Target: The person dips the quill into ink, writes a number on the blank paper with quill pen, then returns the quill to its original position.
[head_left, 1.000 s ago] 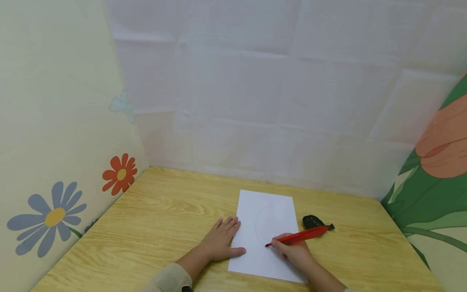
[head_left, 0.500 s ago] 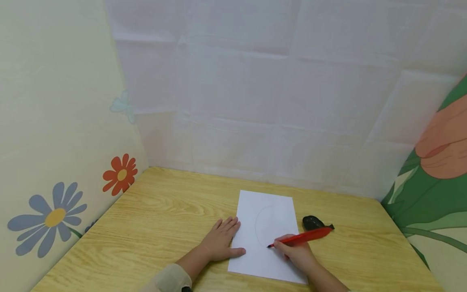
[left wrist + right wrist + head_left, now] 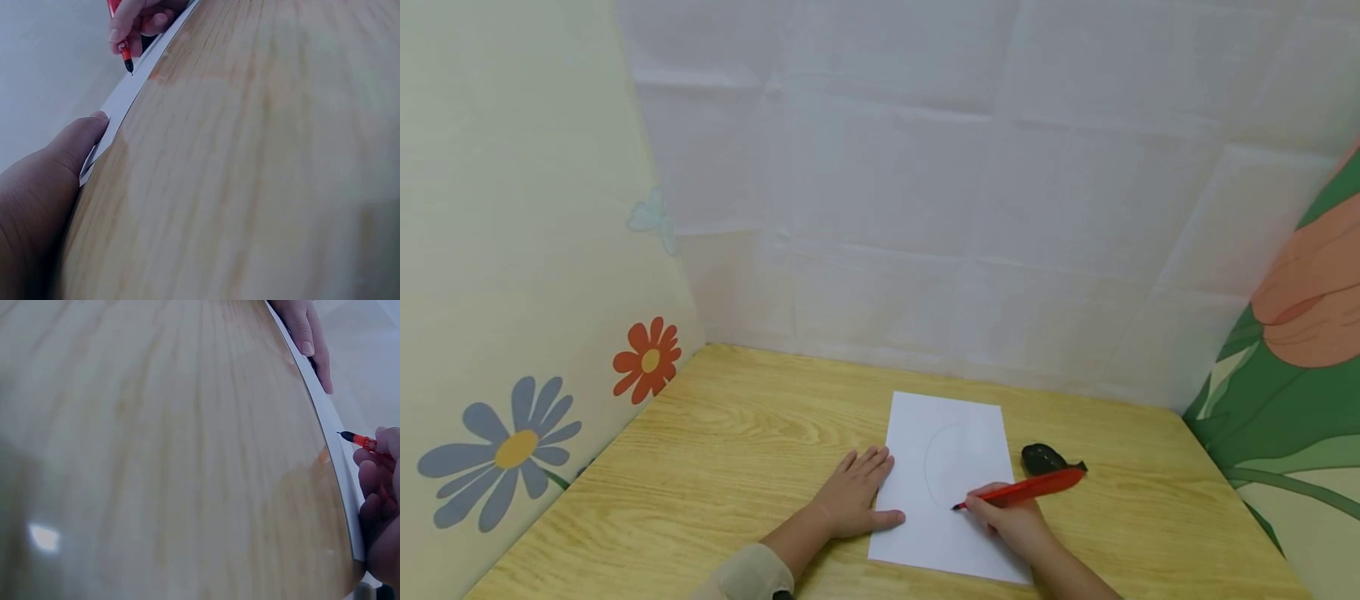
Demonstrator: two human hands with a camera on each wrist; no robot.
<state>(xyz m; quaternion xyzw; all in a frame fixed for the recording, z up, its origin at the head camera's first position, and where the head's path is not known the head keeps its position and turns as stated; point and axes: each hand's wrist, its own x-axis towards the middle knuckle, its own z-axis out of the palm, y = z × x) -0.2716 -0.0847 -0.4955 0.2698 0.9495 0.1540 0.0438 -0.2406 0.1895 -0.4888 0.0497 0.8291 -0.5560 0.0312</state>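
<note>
A white sheet of paper (image 3: 917, 533) lies on the wood-grain table, with a thin, faint curved line (image 3: 926, 462) on it, bowed to the left. My right hand (image 3: 1017, 525) pinches a red pen (image 3: 1030, 487) near its black tip, which meets the paper at the lower end of the curve. The pen's red body widens toward its far end like a feather. My left hand (image 3: 853, 498) lies flat with spread fingers over the paper's left edge, thumb on the sheet. In the left wrist view, the red pen (image 3: 127, 55) points down at the paper.
A small glossy black object (image 3: 1041, 458) lies right of the paper, partly behind the pen. The table (image 3: 760, 417) ends at a white hanging sheet (image 3: 880, 208) at the back. Panels with printed flowers (image 3: 516, 450) stand on both sides.
The pen tip has moved a little to the right and down along the lower end of the curve, the right hand moving with it. The left hand and the paper stay in place.
</note>
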